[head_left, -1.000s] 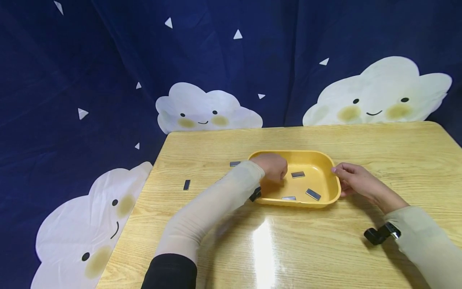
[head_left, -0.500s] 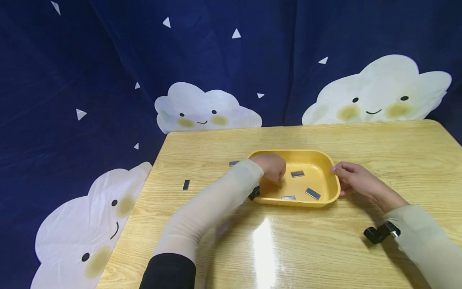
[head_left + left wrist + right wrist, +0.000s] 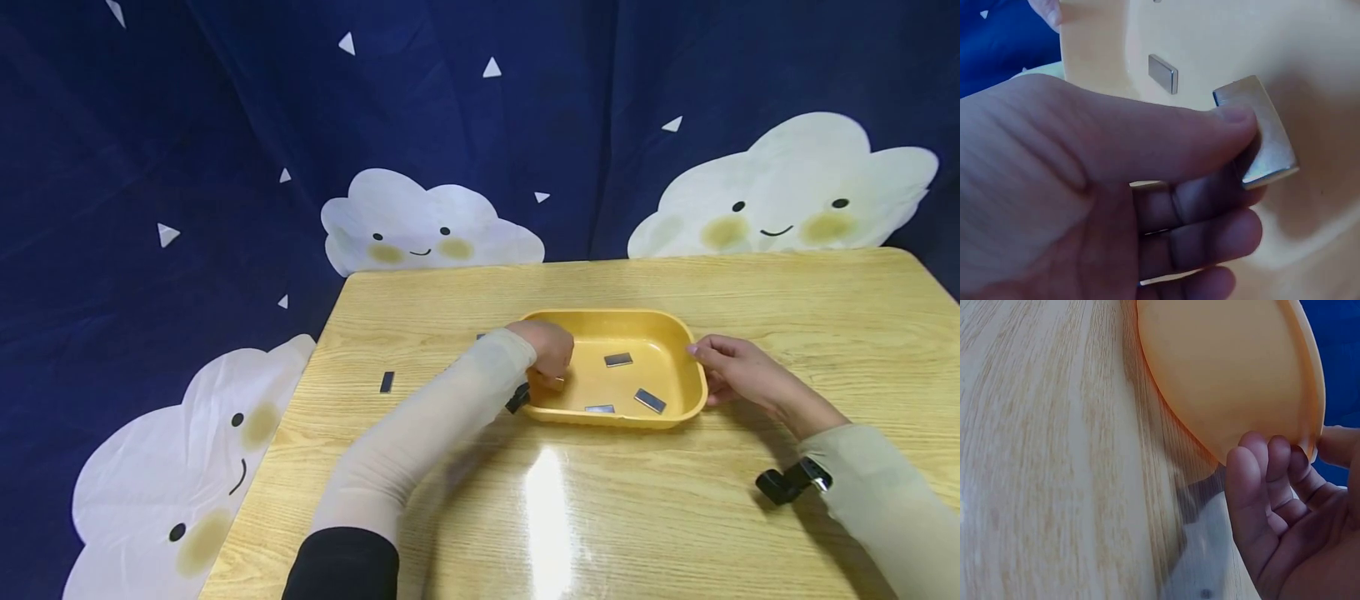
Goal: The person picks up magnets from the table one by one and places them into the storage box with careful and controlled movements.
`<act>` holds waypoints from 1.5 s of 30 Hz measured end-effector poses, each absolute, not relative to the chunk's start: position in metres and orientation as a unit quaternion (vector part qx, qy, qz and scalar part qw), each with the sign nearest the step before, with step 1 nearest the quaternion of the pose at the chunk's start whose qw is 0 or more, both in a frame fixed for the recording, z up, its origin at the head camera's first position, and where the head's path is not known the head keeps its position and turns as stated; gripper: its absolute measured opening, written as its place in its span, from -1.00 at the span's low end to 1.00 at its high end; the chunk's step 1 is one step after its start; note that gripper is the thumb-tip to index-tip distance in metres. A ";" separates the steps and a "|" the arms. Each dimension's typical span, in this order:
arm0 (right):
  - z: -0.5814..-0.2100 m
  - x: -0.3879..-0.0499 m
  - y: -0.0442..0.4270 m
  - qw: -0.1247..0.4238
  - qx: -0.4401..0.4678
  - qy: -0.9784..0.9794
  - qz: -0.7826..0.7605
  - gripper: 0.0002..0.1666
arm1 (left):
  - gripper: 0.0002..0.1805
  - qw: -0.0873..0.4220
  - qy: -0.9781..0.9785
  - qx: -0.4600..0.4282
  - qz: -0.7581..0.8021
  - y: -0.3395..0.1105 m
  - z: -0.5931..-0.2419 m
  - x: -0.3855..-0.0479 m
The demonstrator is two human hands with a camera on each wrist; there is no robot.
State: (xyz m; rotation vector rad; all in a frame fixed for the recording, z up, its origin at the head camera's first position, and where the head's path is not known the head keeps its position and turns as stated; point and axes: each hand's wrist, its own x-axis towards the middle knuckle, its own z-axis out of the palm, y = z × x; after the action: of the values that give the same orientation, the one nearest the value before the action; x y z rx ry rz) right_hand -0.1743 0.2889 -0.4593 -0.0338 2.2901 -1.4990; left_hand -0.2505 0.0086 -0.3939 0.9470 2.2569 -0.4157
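Observation:
My left hand point(image 3: 547, 348) is inside the left end of a yellow plastic tray point(image 3: 637, 421). In the left wrist view, its thumb and fingers pinch a small silver rectangular metal block point(image 3: 1272, 140), held above the tray floor; the other fingers are curled behind it. Three similar blocks lie flat in the tray: one near the middle point(image 3: 618, 360), one at the right point(image 3: 649, 401) and one by the near wall point(image 3: 599, 409). My right hand point(image 3: 738, 371) grips the tray's right end, thumb over the rim and fingers against the outside wall point(image 3: 1229, 375).
On the wooden table point(image 3: 735, 517), a metal block point(image 3: 387, 382) lies left of the tray. Another block point(image 3: 481, 337) is mostly hidden by my left sleeve point(image 3: 450, 408). A dark blue curtain point(image 3: 420, 100) with clouds hangs behind the table.
My left hand has moved slightly left within the tray, and the edge of the pinched block now shows below its fingers. My right hand and the tray have stayed in place.

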 end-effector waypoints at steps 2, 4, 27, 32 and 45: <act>-0.460 -0.174 0.289 0.201 -0.013 0.822 -0.533 -0.52 | -0.49 0.329 0.862 0.353 -0.156 0.008 -0.394 -0.251; -0.460 -0.175 0.290 0.202 -0.013 0.823 -0.531 -0.51 | -0.45 0.341 0.861 0.345 -0.152 0.006 -0.395 -0.252; -0.459 -0.172 0.289 0.200 -0.008 0.820 -0.535 -0.48 | -0.58 0.364 0.841 0.347 -0.198 0.009 -0.401 -0.252; -0.458 -0.172 0.289 0.199 -0.009 0.822 -0.534 -0.48 | -0.57 0.363 0.831 0.361 -0.218 0.010 -0.406 -0.251; -0.458 -0.172 0.289 0.202 -0.003 0.823 -0.530 -0.48 | -0.62 0.359 0.845 0.347 -0.190 0.007 -0.412 -0.250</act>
State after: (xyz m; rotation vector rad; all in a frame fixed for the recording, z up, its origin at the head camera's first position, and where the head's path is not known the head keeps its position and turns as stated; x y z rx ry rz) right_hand -0.1725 0.2887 -0.4582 -0.0086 2.2998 -1.4815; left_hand -0.2504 0.0065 -0.4116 0.8943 2.1807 -0.4905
